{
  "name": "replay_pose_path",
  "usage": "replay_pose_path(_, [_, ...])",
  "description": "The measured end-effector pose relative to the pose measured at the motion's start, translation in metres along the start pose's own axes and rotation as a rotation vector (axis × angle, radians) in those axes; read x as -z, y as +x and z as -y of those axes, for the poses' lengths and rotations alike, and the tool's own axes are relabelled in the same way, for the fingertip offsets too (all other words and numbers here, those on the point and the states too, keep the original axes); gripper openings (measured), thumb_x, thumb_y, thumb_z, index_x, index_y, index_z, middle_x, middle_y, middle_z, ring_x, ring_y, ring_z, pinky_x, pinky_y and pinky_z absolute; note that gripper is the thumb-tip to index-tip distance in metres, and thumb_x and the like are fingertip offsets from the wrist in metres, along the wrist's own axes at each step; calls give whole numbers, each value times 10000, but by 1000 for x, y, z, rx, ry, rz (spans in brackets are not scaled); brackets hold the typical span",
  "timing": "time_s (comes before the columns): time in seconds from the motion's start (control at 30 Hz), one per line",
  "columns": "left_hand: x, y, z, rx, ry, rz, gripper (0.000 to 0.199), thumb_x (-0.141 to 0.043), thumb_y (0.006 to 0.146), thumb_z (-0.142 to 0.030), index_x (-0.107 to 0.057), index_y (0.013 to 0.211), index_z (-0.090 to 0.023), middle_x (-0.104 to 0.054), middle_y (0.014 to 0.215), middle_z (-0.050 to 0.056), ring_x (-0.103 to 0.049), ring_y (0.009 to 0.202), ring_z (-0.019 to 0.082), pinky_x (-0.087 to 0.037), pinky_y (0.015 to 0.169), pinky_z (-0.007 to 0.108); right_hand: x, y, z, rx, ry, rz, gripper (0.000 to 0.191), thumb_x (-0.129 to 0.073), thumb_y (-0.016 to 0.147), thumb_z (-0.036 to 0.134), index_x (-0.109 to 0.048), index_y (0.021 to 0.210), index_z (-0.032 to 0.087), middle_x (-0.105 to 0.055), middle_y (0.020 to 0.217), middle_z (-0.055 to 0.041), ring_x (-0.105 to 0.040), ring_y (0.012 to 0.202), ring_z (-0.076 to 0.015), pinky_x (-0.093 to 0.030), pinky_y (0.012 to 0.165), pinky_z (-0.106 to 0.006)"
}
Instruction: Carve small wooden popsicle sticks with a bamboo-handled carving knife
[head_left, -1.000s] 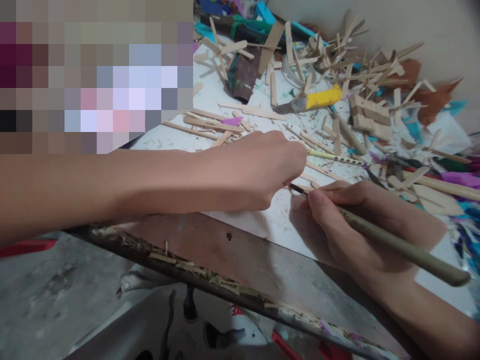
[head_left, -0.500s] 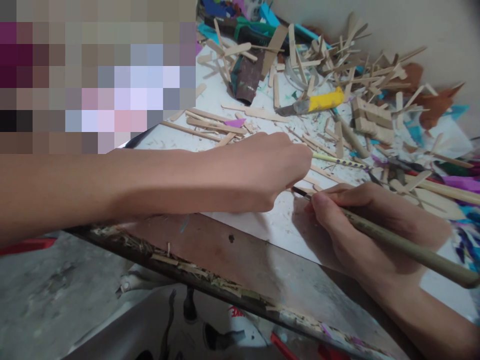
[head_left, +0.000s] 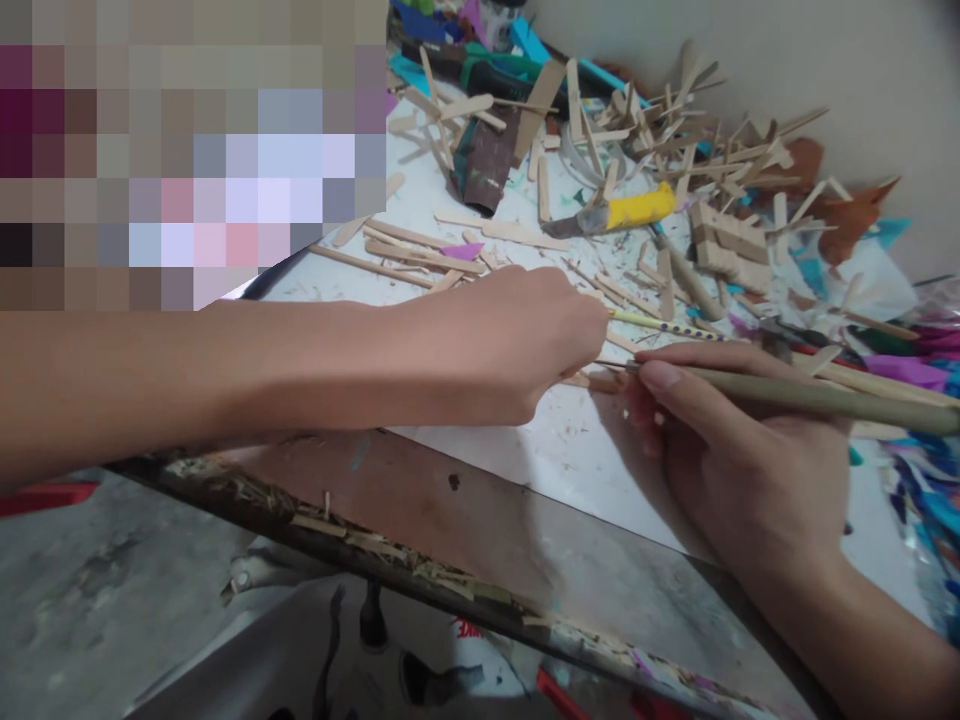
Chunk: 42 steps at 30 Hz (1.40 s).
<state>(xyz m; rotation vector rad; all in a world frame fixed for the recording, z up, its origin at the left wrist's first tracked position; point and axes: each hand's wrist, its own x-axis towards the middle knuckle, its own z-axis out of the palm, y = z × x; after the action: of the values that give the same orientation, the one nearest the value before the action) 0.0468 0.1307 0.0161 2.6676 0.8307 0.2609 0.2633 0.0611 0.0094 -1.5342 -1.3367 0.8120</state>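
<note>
My left hand point(head_left: 547, 340) is closed over the white paper at the middle, its back toward the camera; what its fingers hold is hidden. Just to its right, my right hand point(head_left: 720, 430) grips a thin tool with a long greenish-brown handle point(head_left: 810, 397) between thumb and fingers. The tool's narrow dark tip reaches to the left hand's fingertips. Beneath the left hand, a wooden stick point(head_left: 596, 382) partly shows on the paper. A yellow dotted pencil point(head_left: 664, 323) lies just behind both hands.
Behind the hands lie a yellow-handled knife point(head_left: 637, 208), loose craft sticks point(head_left: 397, 265), a stacked wooden block point(head_left: 729, 248) and a dark rolled piece point(head_left: 489, 165). Coloured scraps point(head_left: 919, 480) are at the right. Wood shavings line the table's front edge point(head_left: 375, 548).
My right hand has turned and the tool's handle has swung up to lie nearly level. Its tip still points at my left hand, which keeps its pose. The whole view has shifted slightly.
</note>
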Motion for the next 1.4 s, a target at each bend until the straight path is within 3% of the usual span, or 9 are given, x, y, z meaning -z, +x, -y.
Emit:
replay_pose_path(0.1, [0,-1,0,2,-12,-7,171,-573,927,-96,-694,878,-206,-722,905,43,-719,918,249,-518,793,358,-4,-1,4,-73,129,24,159,-897,787,311,-782,795,202,-678,590,-30,-619,498,-153,-496,449,-253])
replay_pose_path(0.27, [-2,-1,1,-3,-8,-22,179,-574,937,-113,-720,918,-215,-731,919,42,-717,926,250,-515,788,354,-8,-1,5,-129,191,84,171,-906,795,298,-795,809,169,-722,639,-73,-665,536,-163,-547,504,-259])
replay_pose_path(0.6, [1,0,0,21,31,27,180,-572,952,-143,-728,1002,-219,-750,988,30,-711,959,234,-496,818,333,-5,-1,0,-98,177,118,152,-907,819,286,-815,864,173,-727,660,-51,-672,560,-145,-565,529,-236])
replay_pose_path(1.4, [-4,-2,3,-50,-4,-46,204,-618,851,-27,-670,938,-204,-733,945,33,-714,925,239,-476,753,337,-5,0,3,-87,134,123,154,-893,827,278,-804,826,151,-736,674,-82,-681,567,-181,-579,545,-297])
